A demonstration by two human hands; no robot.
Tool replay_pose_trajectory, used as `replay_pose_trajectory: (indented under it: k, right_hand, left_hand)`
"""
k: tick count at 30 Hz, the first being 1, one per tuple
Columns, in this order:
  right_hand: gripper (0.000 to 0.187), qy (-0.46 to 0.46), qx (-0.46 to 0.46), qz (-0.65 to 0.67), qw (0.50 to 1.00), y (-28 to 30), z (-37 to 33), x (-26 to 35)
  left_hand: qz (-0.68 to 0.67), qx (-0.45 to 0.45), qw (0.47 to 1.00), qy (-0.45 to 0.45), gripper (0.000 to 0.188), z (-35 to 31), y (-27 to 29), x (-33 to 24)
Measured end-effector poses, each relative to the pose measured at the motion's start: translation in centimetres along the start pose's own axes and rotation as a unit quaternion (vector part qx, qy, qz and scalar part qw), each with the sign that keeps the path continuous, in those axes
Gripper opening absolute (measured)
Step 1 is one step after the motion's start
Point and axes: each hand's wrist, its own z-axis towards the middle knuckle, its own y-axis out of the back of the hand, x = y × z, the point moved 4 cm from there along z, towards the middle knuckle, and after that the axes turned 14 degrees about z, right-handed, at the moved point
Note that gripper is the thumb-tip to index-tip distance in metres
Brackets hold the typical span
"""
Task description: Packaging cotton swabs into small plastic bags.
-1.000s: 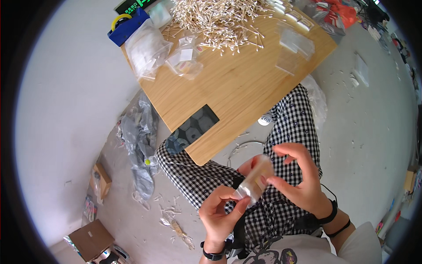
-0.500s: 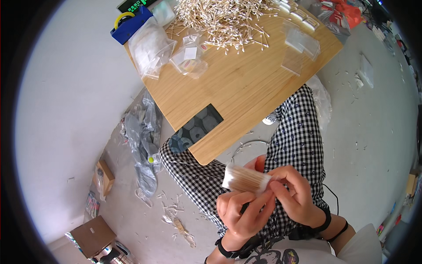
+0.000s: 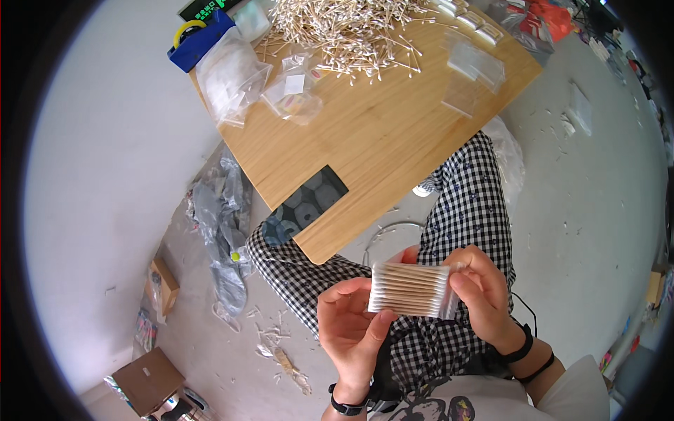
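Above my lap I hold a clear plastic bag of cotton swabs [image 3: 409,289], the wooden sticks lying side by side with white tips at both ends. My left hand [image 3: 354,319] is closed on the bag's left side, thumb at its lower corner and fingers behind. My right hand [image 3: 481,291] pinches the bag's right end, where a strip of clear plastic sticks out. The fingertips behind the bag are partly hidden.
On the wooden table [image 3: 309,147] are a heap of loose cotton swabs [image 3: 344,31], clear bags [image 3: 476,64], packed swab bundles [image 3: 484,31], a blue tape dispenser [image 3: 200,42] and a dark phone-like slab [image 3: 309,203] at the near edge. A cardboard box [image 3: 147,379] stands on the floor.
The bag has turned flatter toward view, showing the full row of swabs. My left hand has shifted left from the bag's lower edge to its left side; my right hand keeps its pinch.
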Motion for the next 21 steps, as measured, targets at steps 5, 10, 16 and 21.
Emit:
replay_pose_trajectory:
  k: [5,10,16,21]
  right_hand:
    - [0.008,0.065,-0.015,-0.072,0.995,0.0,0.1,0.6]
    - [0.014,0.099,-0.046,-0.096,0.989,0.2,0.1,0.3]
    - [0.016,0.097,-0.079,-0.127,0.984,0.7,0.2,0.3]
    - [0.024,0.113,-0.094,-0.153,0.977,0.3,0.4,1.0]
  left_hand:
    - [0.035,0.026,0.999,0.001,0.047,-0.4,0.0,0.6]
    - [0.003,0.04,0.999,0.023,0.047,-0.9,-0.6,1.0]
    - [0.036,0.04,0.998,0.015,0.048,-1.1,-1.1,1.1]
    - [-0.015,0.062,0.996,0.065,0.044,-0.9,-1.3,1.2]
